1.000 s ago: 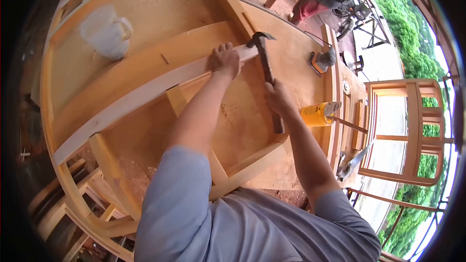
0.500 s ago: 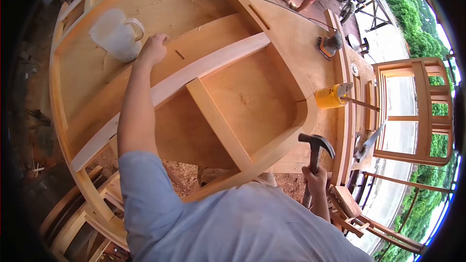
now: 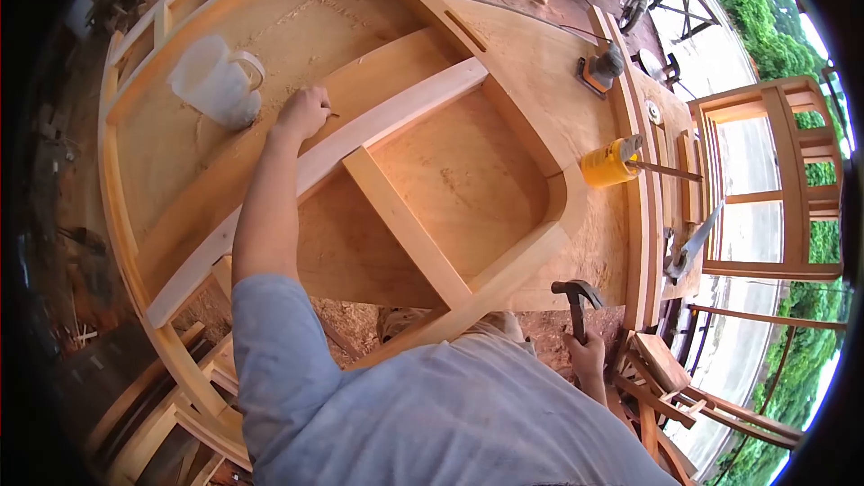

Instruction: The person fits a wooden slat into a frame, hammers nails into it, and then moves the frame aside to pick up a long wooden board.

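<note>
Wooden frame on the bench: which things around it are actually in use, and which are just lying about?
In use:
- wooden frame
- small nail-like piece at the left hand
- hammer, held low in the right hand

Lying about:
- white plastic jug
- yellow bottle
- sander
- handsaw
- chair frame

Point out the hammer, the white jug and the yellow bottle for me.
hammer [image 3: 577, 291]: head view, on its steel head.
white jug [image 3: 209, 81]: head view, on its body.
yellow bottle [image 3: 605, 166]: head view, on its side.
</note>
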`<state>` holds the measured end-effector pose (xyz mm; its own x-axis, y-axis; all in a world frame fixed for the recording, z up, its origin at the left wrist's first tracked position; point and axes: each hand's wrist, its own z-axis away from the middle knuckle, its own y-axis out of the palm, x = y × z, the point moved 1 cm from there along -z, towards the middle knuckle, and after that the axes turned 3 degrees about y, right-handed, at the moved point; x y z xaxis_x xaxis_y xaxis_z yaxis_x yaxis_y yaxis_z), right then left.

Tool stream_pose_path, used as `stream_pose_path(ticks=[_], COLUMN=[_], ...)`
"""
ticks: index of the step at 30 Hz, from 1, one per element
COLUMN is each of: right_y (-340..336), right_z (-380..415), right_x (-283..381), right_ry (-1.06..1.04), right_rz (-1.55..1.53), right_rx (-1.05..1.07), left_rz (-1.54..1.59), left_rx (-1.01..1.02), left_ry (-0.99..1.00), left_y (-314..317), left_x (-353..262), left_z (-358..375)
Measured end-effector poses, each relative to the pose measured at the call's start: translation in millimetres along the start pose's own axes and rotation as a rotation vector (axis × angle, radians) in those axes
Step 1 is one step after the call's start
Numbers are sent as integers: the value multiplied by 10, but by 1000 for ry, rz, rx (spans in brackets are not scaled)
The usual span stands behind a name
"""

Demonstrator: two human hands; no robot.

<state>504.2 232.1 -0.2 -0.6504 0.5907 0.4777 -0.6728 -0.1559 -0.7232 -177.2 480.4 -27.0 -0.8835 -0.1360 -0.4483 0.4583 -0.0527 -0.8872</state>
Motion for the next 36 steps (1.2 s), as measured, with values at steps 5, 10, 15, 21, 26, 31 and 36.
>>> stream_pose_path(ticks=[5,10,15,21,26,31,36], right_y=[69,38,-18,-7,-80,-168,-228], right_z=[-170,-505,-752,-973,-972,-986,-1104], right_x=[-123,-205,-215,-266,-168,-85,-94], right_ry=[-21,-25,-75,-70,-83,-82,-86], right_rz=[-18,-160,-142,-167,-148,-150,-81], right_rx=[20,187,237,316,384,465,535], left_rz=[-352,255,1090,1110,1183,1138,1031], left_rx=[-124,-290,-459,-546,-538,-597,-593], left_ry=[33,-215,-12,172,205,212,73], left_y=[344,197,-50,-185,-293,-281,-96], left_x=[215,61,-333,-778,-1004,-1172,-948], left_z=[-55,186,569,931,1134,1378,1634])
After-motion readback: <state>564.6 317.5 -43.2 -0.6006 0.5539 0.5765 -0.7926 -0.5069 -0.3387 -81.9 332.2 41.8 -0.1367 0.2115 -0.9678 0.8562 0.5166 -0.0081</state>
